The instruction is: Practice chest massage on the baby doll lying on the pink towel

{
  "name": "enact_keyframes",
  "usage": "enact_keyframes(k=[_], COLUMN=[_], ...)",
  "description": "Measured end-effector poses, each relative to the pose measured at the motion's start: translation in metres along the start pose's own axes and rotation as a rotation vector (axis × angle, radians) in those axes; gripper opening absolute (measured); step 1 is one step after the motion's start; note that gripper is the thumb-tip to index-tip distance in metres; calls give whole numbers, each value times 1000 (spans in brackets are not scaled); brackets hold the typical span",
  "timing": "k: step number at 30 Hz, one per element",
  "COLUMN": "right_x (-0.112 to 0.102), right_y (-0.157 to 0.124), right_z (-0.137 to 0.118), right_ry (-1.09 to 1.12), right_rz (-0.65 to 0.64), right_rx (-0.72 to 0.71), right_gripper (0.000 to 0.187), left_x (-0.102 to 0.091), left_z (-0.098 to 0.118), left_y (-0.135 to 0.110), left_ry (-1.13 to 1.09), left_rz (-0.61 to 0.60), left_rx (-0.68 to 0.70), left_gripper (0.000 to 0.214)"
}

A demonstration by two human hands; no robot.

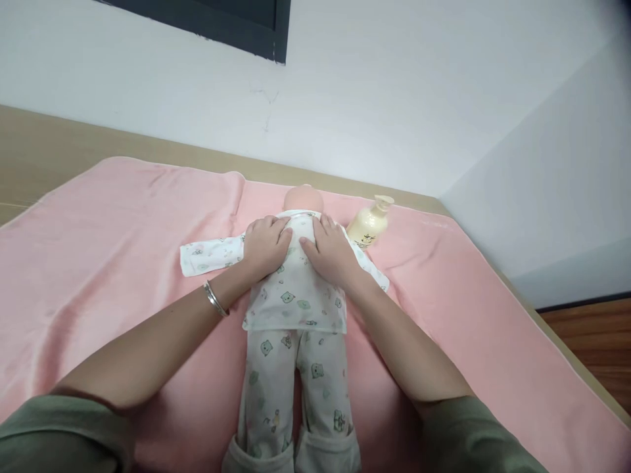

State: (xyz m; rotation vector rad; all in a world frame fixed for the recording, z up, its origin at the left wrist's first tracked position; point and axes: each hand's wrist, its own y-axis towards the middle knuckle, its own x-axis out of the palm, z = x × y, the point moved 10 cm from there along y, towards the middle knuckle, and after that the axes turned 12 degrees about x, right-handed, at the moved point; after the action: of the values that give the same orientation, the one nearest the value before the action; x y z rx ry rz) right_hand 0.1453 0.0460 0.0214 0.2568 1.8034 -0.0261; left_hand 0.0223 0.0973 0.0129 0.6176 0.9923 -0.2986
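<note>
Two hands (267, 246) (331, 251) rest on one doll (296, 305) beside one bottle (368, 227).

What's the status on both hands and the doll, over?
Left hand and right hand open, resting on the doll's upper body. Doll dressed, on pink blanket. Bottle close by right hand, not blocking.

A pink blanket (133, 249) carries a clothed doll (296, 309) and pump bottle (369, 226).

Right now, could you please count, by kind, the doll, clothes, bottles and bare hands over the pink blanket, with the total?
Doll: 1
Clothes: 2 (shirt, trousers)
Pump bottle: 1
Hands: 2 (left hand, right hand)
Total: 6
</note>
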Motion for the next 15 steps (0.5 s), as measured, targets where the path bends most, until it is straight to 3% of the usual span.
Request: enact_keyframes(k=[4, 7, 11, 15], right_x=[-7, -8, 0, -1], right_y=[-32, -35, -2, 17], right_z=[-28, -39, -10, 14], right_ry=[-85, -49, 75, 135], right_rz=[111, 108, -20, -60], right_rx=[-71, -174, -58, 67], right_gripper=[67, 62, 64, 62], left_x=[1, 3, 2, -4], left_z=[-1, -4, 0, 20], left_y=[0, 1, 1, -3], left_ry=[15, 21, 19, 37], left_rz=[12, 6, 2, 60], left_rx=[19, 23, 51, 208], left_gripper=[53, 54, 53, 50])
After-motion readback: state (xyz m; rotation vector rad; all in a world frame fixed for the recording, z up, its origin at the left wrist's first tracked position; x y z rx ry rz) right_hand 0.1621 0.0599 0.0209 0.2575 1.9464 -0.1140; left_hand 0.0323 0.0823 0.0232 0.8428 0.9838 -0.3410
